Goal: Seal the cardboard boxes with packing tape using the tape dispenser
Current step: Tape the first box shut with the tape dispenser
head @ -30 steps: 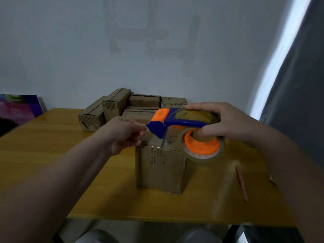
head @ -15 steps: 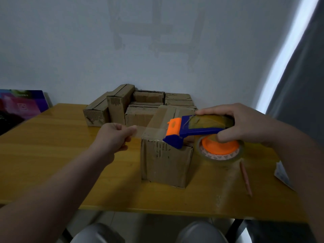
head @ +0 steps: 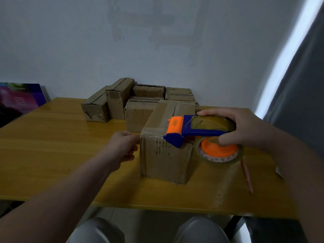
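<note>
- The box (head: 166,158) sits mid-table (head: 52,146), near the front edge.
- The left hand (head: 121,148) pinches the tape (head: 152,135) end at the box's top left edge.
- The right hand (head: 240,127) grips the tape dispenser (head: 192,132) over the box.
- A crooked pull could wrinkle the tape.

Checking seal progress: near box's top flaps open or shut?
Shut. The near box has its flaps flat, meeting along a seam; the right hand holds the tape dispenser at its front top edge.
</note>
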